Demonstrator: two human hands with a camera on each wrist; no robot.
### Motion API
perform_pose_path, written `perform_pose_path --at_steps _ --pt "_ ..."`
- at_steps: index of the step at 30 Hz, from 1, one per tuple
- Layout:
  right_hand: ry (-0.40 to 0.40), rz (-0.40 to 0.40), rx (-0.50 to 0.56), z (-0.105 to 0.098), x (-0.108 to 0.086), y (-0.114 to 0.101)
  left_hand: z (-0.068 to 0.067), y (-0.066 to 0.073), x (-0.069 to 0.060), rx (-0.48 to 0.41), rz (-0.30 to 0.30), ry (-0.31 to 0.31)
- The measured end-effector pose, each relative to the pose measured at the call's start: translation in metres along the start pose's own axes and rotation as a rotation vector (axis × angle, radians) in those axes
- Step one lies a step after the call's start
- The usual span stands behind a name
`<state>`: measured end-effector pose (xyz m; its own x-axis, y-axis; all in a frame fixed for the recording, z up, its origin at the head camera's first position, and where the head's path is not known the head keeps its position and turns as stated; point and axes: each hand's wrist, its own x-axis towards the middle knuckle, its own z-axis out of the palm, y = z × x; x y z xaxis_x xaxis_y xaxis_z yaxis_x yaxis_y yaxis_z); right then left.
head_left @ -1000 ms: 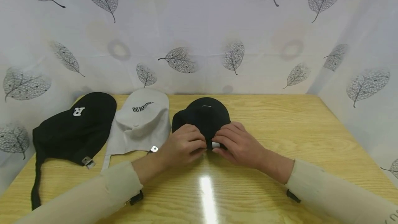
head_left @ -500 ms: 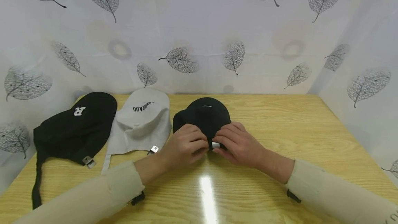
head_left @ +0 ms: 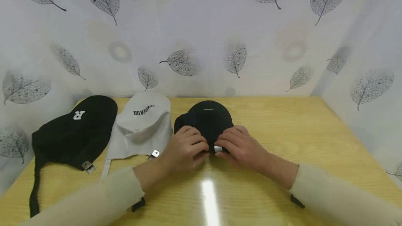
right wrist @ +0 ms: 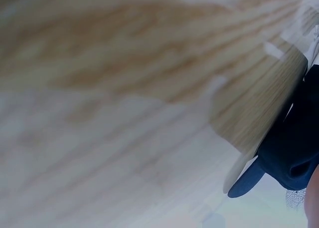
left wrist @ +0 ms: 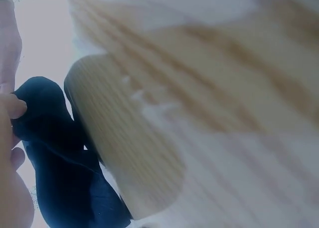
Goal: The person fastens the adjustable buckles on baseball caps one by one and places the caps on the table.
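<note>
A small black cap (head_left: 208,119) lies at the middle of the table, brim toward the wall, a short white line on its front. My left hand (head_left: 188,147) grips its near left edge with fingers curled. My right hand (head_left: 243,145) holds the near right edge, beside a small silvery-white piece (head_left: 218,148) at the cap's rear. In the left wrist view, fingertips (left wrist: 17,108) pinch the dark cap cloth (left wrist: 60,158). The right wrist view has the cap (right wrist: 294,143) at its right edge, with a bit of the hand (right wrist: 312,203). The fingers hide the cap's near rim.
To the left lie a grey cap (head_left: 146,125) with dark lettering and a black cap (head_left: 78,135) with a white R; each has a metal buckle and a loose strap. The wooden table (head_left: 282,125) meets a leaf-patterned curtain (head_left: 201,27) behind.
Both hands keep hold of the black cap in nearly the same place. The whole head view has shifted slightly; the silvery-white piece shows a little more between the hands.
</note>
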<state>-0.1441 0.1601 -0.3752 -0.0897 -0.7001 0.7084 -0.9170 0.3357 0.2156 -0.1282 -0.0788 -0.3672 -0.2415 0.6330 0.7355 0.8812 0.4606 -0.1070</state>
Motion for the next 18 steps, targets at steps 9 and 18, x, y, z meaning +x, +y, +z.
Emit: perform_pose_path --at_steps 9,18 --pt "0.001 0.003 0.020 0.0007 0.0012 -0.0050 -0.0026 0.0036 -0.0038 -0.031 -0.011 0.001" --pt "0.005 0.003 0.019 0.0009 0.0024 -0.0018 -0.0017 0.0034 -0.0003 -0.012 -0.009 -0.030"
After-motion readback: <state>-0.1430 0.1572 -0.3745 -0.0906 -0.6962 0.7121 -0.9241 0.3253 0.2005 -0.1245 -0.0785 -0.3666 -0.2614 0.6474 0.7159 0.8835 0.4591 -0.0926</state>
